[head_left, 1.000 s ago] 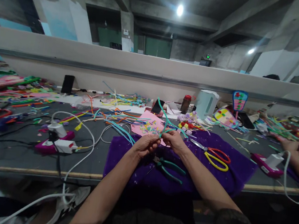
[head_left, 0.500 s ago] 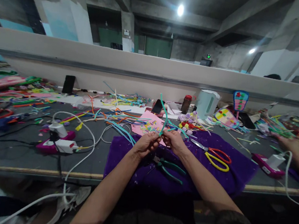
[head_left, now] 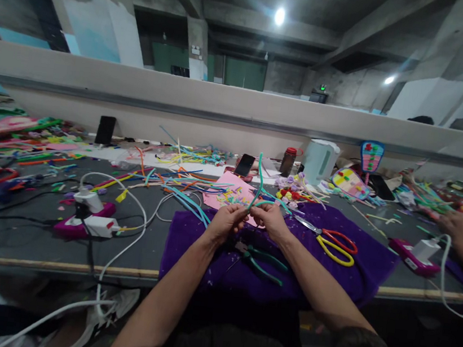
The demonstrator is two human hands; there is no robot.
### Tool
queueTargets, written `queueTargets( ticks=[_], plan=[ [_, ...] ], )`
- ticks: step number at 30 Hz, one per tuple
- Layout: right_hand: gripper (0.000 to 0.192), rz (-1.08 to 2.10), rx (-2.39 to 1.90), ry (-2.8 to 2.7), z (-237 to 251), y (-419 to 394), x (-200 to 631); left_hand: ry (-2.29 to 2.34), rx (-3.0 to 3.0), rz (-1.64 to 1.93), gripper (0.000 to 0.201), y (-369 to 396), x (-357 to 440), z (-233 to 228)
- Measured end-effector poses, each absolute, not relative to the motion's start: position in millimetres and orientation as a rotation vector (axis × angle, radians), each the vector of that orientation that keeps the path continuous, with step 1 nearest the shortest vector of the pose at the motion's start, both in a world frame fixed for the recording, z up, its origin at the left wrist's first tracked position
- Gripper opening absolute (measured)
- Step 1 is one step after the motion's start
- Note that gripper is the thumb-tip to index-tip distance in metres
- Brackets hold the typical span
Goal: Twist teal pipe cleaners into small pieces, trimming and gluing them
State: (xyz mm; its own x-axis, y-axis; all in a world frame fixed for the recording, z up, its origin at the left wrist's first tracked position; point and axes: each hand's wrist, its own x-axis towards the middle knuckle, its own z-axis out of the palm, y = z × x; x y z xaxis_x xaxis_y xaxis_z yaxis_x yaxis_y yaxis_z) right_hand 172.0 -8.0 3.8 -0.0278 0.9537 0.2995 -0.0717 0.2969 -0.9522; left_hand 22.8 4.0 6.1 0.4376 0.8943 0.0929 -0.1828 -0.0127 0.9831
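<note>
both hands, left hand (head_left: 227, 223) and right hand (head_left: 268, 219), grip pinching the teal pipe cleaner (head_left: 259, 182).

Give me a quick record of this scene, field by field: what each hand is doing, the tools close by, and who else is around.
left hand: left hand pinches the teal pipe cleaner
right hand: right hand pinches the same stem, close beside the left
under hands: purple cloth on the grey table
nearby tools: green pliers below the hands; scissors to the right
behind: pink sheet, white kettle
other person: a hand at far right
</note>
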Motion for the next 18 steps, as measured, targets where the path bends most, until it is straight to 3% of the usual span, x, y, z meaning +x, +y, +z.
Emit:
queueTargets(
  ticks=[10,15,18],
  plan=[
    [0.022,1.074,-0.851,-1.290,3.9,-9.5,172.4,0.693,1.214,1.033,0.029,6.6,21.2,6.6],
    [0.020,0.898,-0.857,-1.344,4.2,-13.0,169.1,0.734,1.158,1.033,0.026,7.1,22.5,7.4],
    [0.018,0.617,-0.871,-1.507,3.3,-15.1,169.5,0.780,1.148,1.043,0.022,6.2,23.2,8.6]
  ],
)
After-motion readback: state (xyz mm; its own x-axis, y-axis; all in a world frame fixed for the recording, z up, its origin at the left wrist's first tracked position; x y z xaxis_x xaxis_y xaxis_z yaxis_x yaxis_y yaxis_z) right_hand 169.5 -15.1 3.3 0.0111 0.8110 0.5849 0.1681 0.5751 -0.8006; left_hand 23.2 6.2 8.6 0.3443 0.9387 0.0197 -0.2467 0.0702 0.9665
